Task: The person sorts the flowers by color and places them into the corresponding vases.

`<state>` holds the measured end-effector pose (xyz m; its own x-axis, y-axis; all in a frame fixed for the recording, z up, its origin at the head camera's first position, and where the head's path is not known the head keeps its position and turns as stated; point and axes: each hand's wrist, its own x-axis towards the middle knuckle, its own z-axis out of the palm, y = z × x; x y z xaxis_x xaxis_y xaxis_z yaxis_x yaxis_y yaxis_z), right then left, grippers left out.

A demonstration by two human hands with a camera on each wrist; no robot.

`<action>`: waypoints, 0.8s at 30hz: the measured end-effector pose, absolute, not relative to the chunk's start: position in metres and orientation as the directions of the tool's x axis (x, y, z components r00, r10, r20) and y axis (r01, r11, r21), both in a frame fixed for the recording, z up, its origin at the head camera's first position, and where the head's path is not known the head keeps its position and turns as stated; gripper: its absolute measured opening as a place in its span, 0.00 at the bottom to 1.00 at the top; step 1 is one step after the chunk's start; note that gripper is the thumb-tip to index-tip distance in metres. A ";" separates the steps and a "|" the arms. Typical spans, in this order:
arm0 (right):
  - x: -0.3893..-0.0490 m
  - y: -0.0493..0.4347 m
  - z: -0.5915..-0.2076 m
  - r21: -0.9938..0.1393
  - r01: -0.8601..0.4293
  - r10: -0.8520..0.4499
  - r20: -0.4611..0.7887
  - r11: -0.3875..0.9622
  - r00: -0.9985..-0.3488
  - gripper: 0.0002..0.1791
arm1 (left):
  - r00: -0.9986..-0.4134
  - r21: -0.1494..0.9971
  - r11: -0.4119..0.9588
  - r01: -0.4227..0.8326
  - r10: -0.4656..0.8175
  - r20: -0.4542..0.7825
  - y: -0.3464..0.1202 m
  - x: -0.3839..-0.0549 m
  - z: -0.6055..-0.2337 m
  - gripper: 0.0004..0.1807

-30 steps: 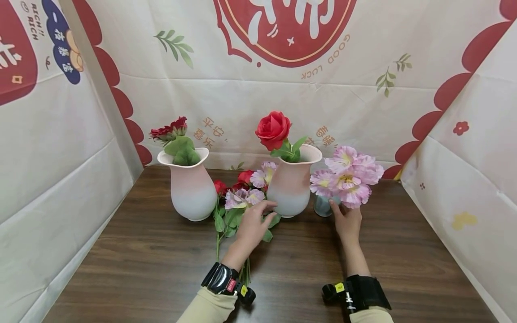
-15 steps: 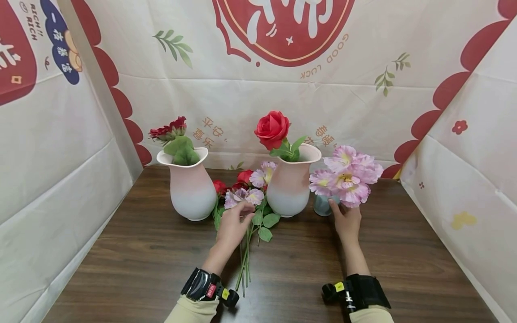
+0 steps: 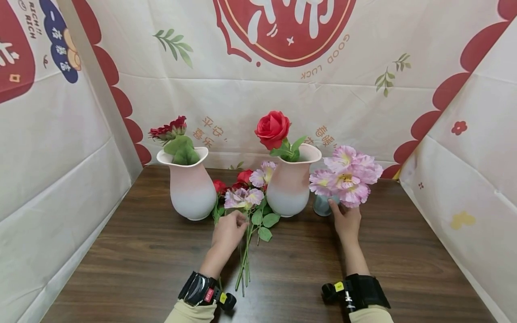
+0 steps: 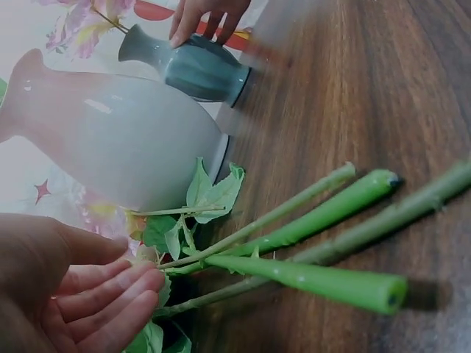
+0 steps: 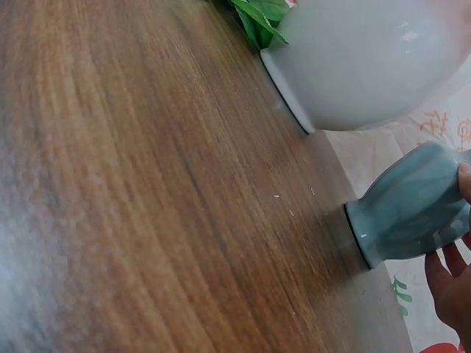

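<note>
My left hand (image 3: 229, 230) is at the flower stems (image 3: 244, 264), just below a pink flower (image 3: 243, 198). In the left wrist view its thumb and fingertips come together beside the green stems (image 4: 294, 228); whether they pinch one is unclear. My right hand (image 3: 347, 222) grips a small blue-green vase (image 5: 416, 202), which stands upright on the table. Large pink blossoms (image 3: 346, 176) rise from that vase and hide most of it from the head camera. Red flowers (image 3: 242, 178) lie behind the pink flower in the same bunch.
A pink-and-white vase (image 3: 288, 190) with a red rose (image 3: 273, 130) stands between my hands, close to the bunch. Another pink-and-white vase (image 3: 193, 193) at left holds a dark red flower (image 3: 168, 129). A printed cloth (image 3: 307, 103) hangs behind the table (image 3: 141, 264).
My left hand has drawn back and left, off the leaves beside the middle vase, to the stems below the pink flower. My right hand keeps holding the small vase in place.
</note>
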<state>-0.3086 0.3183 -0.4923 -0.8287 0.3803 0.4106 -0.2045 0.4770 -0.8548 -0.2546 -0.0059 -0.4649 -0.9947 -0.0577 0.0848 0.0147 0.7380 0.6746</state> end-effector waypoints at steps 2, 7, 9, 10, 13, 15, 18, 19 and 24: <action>-0.308 0.318 -0.492 -0.856 -0.202 0.384 0.409 0.477 -0.828 0.29 | -0.996 0.660 0.752 -0.003 -0.060 0.063 -0.006 -0.255 -0.465 0.08; -0.309 0.318 -0.493 -0.869 -0.212 0.391 0.402 0.447 -0.828 0.29 | -0.999 0.625 0.780 -0.020 -0.043 0.023 -0.004 -0.256 -0.468 0.08; -0.310 0.318 -0.493 -0.875 -0.215 0.391 0.398 0.433 -0.830 0.30 | -1.000 0.622 0.783 -0.024 -0.032 0.001 -0.003 -0.257 -0.470 0.09; -0.310 0.318 -0.494 -0.877 -0.215 0.392 0.395 0.429 -0.831 0.30 | -1.000 0.628 0.777 -0.026 -0.026 -0.009 -0.003 -0.257 -0.470 0.09; -0.310 0.318 -0.494 -0.880 -0.206 0.394 0.387 0.428 -0.834 0.30 | -1.000 0.649 0.760 -0.028 -0.013 -0.029 -0.002 -0.257 -0.473 0.10; -0.310 0.317 -0.493 -0.878 -0.197 0.398 0.384 0.436 -0.833 0.30 | -0.999 0.669 0.742 -0.029 -0.006 -0.036 -0.003 -0.257 -0.474 0.10; -0.309 0.318 -0.493 -0.880 -0.203 0.397 0.386 0.430 -0.833 0.30 | -0.999 0.689 0.724 -0.028 -0.004 -0.036 -0.004 -0.257 -0.476 0.09; -0.309 0.318 -0.493 -0.880 -0.206 0.396 0.388 0.429 -0.833 0.29 | -0.999 0.695 0.719 -0.029 -0.007 -0.034 -0.004 -0.258 -0.476 0.09; -0.310 0.320 -0.494 -0.877 -0.229 0.386 0.403 0.423 -0.829 0.29 | -1.000 0.732 0.681 -0.018 -0.010 -0.015 -0.005 -0.257 -0.478 0.07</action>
<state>-0.3100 0.3197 -0.4942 -0.8295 0.3864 0.4034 -0.2291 0.4233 -0.8765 -0.2575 -0.0055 -0.4779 -0.9998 -0.0102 -0.0147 -0.0177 0.6808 0.7323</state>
